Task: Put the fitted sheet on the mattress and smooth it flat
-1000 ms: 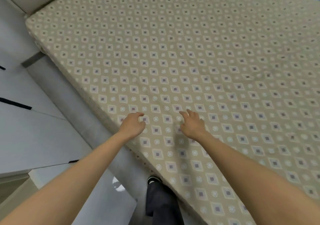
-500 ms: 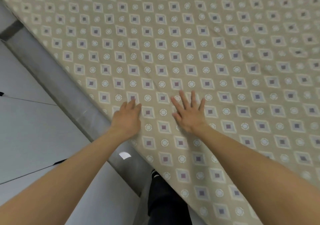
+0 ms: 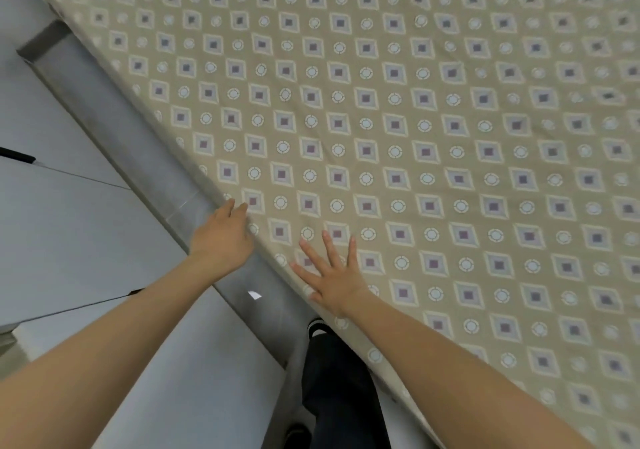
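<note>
Fitted sheet lying stretched over mattress, filling view from 11 to 4 o'clock. Right hand pressing flat on sheet near edge, fingers splayed wide, pointing 12 o'clock. Left hand touching sheet edge at 10 o'clock of right hand, fingers close together. Cannot tell whether gripping fabric. Dark trouser leg showing at 6 o'clock.

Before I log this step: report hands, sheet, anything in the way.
Left hand at edge of sheet, grip unclear. Right hand open, flat on sheet. Sheet on, faint creases only. Nothing lying on it in view.
</note>
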Action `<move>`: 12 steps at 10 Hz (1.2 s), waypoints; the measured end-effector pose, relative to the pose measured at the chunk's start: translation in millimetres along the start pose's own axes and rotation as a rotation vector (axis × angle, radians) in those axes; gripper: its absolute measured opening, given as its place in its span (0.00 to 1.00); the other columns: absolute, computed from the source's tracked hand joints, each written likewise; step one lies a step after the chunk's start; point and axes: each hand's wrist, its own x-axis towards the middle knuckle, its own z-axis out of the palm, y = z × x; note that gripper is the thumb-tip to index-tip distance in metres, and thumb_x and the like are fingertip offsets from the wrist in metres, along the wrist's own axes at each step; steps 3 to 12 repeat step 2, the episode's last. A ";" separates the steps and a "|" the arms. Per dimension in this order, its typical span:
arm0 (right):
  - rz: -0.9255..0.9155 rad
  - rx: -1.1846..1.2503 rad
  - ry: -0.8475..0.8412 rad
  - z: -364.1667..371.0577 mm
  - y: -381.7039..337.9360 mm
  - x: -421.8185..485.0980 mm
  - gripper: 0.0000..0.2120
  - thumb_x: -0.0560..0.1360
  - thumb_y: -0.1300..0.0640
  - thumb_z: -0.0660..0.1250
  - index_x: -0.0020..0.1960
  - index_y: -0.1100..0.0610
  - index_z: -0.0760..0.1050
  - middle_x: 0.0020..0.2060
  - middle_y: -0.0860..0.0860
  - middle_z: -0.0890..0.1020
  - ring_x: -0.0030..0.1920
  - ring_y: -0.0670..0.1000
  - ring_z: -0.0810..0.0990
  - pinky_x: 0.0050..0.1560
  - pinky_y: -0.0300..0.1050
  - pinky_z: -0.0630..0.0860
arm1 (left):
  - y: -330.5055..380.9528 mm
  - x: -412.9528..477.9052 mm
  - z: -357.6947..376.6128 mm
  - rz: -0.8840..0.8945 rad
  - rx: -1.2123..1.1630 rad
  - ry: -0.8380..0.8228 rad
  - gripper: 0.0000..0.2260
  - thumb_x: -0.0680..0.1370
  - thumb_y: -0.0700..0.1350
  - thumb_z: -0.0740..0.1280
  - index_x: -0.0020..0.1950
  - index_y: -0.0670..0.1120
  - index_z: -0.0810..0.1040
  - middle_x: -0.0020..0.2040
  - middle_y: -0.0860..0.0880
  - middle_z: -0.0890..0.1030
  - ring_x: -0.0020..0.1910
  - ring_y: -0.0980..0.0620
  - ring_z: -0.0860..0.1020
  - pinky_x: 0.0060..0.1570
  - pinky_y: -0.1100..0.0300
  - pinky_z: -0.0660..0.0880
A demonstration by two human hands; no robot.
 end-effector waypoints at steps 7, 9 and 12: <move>0.003 0.273 -0.163 -24.3 7.6 -20.2 0.22 0.79 0.61 0.57 0.72 0.48 0.66 0.76 0.50 0.59 0.76 0.57 0.55 0.70 0.58 0.62 | 5.8 -20.2 -7.4 -0.005 -0.075 -0.001 0.25 0.79 0.42 0.56 0.76 0.48 0.57 0.72 0.44 0.67 0.67 0.41 0.70 0.61 0.50 0.71; 0.003 0.273 -0.163 -24.3 7.6 -20.2 0.22 0.79 0.61 0.57 0.72 0.48 0.66 0.76 0.50 0.59 0.76 0.57 0.55 0.70 0.58 0.62 | 5.8 -20.2 -7.4 -0.005 -0.075 -0.001 0.25 0.79 0.42 0.56 0.76 0.48 0.57 0.72 0.44 0.67 0.67 0.41 0.70 0.61 0.50 0.71; 0.003 0.273 -0.163 -24.3 7.6 -20.2 0.22 0.79 0.61 0.57 0.72 0.48 0.66 0.76 0.50 0.59 0.76 0.57 0.55 0.70 0.58 0.62 | 5.8 -20.2 -7.4 -0.005 -0.075 -0.001 0.25 0.79 0.42 0.56 0.76 0.48 0.57 0.72 0.44 0.67 0.67 0.41 0.70 0.61 0.50 0.71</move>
